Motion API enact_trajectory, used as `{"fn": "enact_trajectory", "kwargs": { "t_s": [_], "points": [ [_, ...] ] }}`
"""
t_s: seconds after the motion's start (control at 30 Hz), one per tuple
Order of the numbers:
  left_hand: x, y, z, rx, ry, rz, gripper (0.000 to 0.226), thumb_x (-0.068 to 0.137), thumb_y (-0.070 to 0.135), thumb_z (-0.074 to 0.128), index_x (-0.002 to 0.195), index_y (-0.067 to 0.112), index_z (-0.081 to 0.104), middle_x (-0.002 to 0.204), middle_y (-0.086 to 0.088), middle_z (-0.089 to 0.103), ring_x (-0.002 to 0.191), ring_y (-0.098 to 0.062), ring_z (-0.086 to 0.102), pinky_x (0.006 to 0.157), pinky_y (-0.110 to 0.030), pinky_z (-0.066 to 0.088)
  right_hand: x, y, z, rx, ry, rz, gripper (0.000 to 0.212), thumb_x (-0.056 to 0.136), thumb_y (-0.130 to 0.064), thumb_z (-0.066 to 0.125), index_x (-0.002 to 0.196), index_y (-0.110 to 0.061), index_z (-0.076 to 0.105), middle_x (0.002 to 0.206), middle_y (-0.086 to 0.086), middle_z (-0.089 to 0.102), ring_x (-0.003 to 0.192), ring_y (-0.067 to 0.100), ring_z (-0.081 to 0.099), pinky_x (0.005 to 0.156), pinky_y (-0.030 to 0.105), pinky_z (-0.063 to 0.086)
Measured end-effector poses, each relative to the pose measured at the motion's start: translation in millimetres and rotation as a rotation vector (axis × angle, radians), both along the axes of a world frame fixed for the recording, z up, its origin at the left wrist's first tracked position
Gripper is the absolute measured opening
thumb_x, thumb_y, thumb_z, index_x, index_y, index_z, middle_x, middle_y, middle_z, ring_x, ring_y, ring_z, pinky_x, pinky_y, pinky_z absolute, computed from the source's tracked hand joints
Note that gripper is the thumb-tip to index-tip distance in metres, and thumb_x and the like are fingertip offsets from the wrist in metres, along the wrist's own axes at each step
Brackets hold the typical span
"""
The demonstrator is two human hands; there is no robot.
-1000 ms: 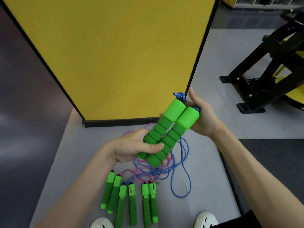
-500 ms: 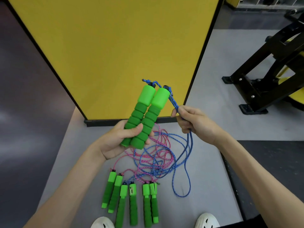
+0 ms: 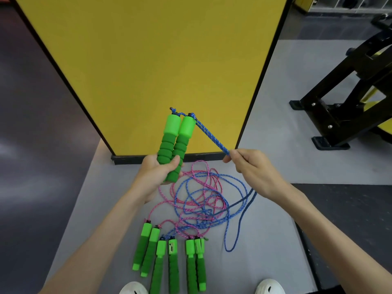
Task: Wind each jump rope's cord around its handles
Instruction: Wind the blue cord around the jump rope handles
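This person's 2 forearms are bare from the near edge of view up to the wrists, with no cloth on them. The left hand [image 3: 157,175] and the right hand [image 3: 254,168] are bare too, and the fingernails that show are short and plain. On the feet are 2 white shoes, seen only at the toes along the near edge. The left shoe [image 3: 133,288] and the right shoe [image 3: 270,286] are both rounded and smooth, like moulded clogs. Each has a few small dark vent holes across the top.

Yellow panel [image 3: 159,60], black gym frame [image 3: 322,115] — white shoes [image 3: 269,287]
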State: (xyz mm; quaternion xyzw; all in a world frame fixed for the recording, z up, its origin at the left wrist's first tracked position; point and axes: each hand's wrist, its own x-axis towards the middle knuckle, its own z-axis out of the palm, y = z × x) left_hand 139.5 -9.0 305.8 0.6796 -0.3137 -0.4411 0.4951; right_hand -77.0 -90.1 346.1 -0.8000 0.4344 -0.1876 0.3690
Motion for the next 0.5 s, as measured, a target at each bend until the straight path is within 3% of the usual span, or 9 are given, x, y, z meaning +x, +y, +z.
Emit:
{"fn": "enact_trajectory", "kwargs": {
  "t_s": [0.07,0.13,0.2,0.3,0.37,0.5],
  "points": [
    [5.9,-0.4,-3.9,0.032,-0.115,0.018,0.012,0.083,0.025,0.072,0.087,0.015,0.067,0.086,-0.01,0.072,0.073,-0.025,0.07,0.075,-0.041,0.06,-2.4,0.8,4.2,-0.03,-0.016,-0.029,0.038,0.101,-0.032,0.037,0.082,-0.021,0.067,0.056,-0.002,0.035,0.045,0.008,0.03,0.051,0.023,0.027],
    [8.1,-0.6,-7.7,0.087,-0.292,0.003,0.028,0.071,0.044,0.068,0.082,0.018,0.067,0.079,-0.007,0.073,0.078,-0.029,0.071,0.08,-0.049,0.057,-4.0,3.2,10.1,-0.055,0.002,0.007,0.038,0.1,-0.031,0.039,0.079,-0.016,0.068,0.047,-0.008,0.033,0.044,0.009,0.028,0.048,0.023,0.026],
    [4.2,-2.6,-11.2,0.129,-0.476,-0.036,0.03,0.075,0.045,0.066,0.083,0.015,0.064,0.079,-0.008,0.072,0.081,-0.029,0.069,0.078,-0.041,0.055,-1.9,9.1,13.9,-0.137,0.068,0.108,0.041,0.1,-0.03,0.04,0.076,-0.008,0.065,0.043,-0.007,0.034,0.044,0.012,0.032,0.046,0.023,0.026],
    [-4.3,-5.6,-12.9,0.172,-0.746,-0.1,0.022,0.088,0.032,0.064,0.084,0.012,0.057,0.084,-0.01,0.068,0.084,-0.028,0.061,0.072,-0.032,0.045,3.7,20.1,10.9,-0.37,0.209,0.244,0.045,0.101,-0.032,0.037,0.063,-0.009,0.045,0.049,-0.002,0.034,0.046,0.019,0.034,0.048,0.032,0.028],
    [-7.1,-5.6,-13.3,0.19,-0.806,-0.15,0.022,0.09,0.033,0.062,0.085,0.014,0.053,0.085,-0.008,0.064,0.086,-0.028,0.057,0.072,-0.033,0.041,5.6,24.2,8.1,-0.499,0.306,0.308,0.043,0.099,-0.033,0.035,0.061,-0.013,0.036,0.049,-0.003,0.029,0.045,0.019,0.032,0.045,0.032,0.022],
    [-9.2,-1.1,-17.5,0.245,-0.893,-0.302,0.027,0.092,0.036,0.06,0.085,0.015,0.044,0.077,-0.001,0.051,0.084,-0.026,0.053,0.07,-0.035,0.041,0.0,18.3,14.1,-0.638,0.374,0.385,0.032,0.092,-0.026,0.042,0.062,-0.014,0.037,0.054,-0.002,0.035,0.047,0.03,0.041,0.047,0.031,0.025]
  ]
}}
